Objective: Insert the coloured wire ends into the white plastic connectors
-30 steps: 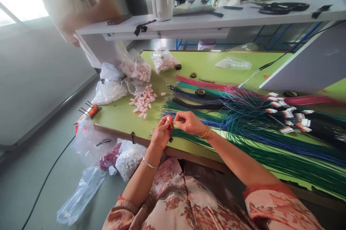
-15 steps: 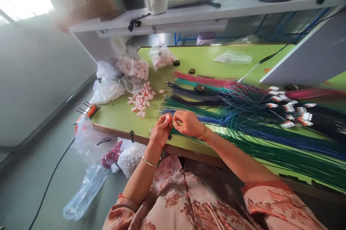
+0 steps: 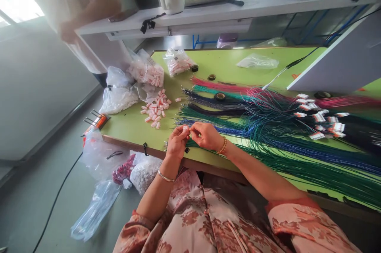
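Note:
Between thumb and fingers, my left hand point(image 3: 177, 140) grips a small white-and-orange connector housing point(image 3: 185, 128). Close against it on the right is my right hand point(image 3: 204, 135), its thumb and forefinger pinched at the connector's edge; whatever they hold is too small to make out. Both hands are over the near edge of the green table point(image 3: 125, 128). Just beyond them lies a heap of loose pink-and-white connector housings point(image 3: 155, 110). Bundles of blue wires point(image 3: 229, 130) and green wires point(image 3: 274, 158) run off to the right beside my right hand.
Finished-looking white connectors point(image 3: 320, 117) lie on the wires at right. Bags of housings point(image 3: 145, 72) stand at the back left, tape rolls point(image 3: 219, 96) among the wires. An orange pronged holder point(image 3: 98, 123) sits at the left corner. Beyond the shelf point(image 3: 208, 12) stands another person point(image 3: 86, 7).
My hands stay together; the left has turned slightly, its wrist shifting a little right. The person behind the shelf has moved left, and more of their clothing shows beside the shelf end.

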### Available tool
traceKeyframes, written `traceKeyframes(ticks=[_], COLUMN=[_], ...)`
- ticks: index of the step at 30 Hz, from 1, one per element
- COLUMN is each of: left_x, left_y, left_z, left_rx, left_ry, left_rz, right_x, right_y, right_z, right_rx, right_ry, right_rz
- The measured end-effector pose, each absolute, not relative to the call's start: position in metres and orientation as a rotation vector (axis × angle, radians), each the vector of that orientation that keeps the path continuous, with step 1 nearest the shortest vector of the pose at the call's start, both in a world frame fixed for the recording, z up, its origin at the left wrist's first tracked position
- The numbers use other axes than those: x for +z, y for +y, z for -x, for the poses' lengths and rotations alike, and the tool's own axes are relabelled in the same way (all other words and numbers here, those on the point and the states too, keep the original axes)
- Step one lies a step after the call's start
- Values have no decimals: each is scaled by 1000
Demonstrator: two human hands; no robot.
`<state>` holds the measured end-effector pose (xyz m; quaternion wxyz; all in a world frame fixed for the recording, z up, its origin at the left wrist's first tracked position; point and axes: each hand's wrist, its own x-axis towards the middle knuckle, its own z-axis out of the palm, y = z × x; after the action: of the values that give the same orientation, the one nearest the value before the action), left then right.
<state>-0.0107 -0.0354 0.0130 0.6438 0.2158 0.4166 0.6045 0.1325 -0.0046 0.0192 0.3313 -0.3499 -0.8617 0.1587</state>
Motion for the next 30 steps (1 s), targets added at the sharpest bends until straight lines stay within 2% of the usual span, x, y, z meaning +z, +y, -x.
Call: traceKeyframes(ticks=[13, 20, 26, 30], left_x=[3, 1, -11, -13], left_y=[-34, -22, -17, -18], left_z=[3, 9, 9, 9], left_rx=[1419, 1437, 1419, 1420], left_ry=[1040, 977, 1011, 971], left_rz=[-571, -509, -430, -434], right_x=[11, 26, 14, 1], right_y=[-11, 33, 90, 97], right_z=[-126, -149, -155, -148], right_rx=[400, 846, 546, 424], right_ry=[-2257, -2091, -2237, -2324], right_rz=[1124, 1050, 1610, 1688])
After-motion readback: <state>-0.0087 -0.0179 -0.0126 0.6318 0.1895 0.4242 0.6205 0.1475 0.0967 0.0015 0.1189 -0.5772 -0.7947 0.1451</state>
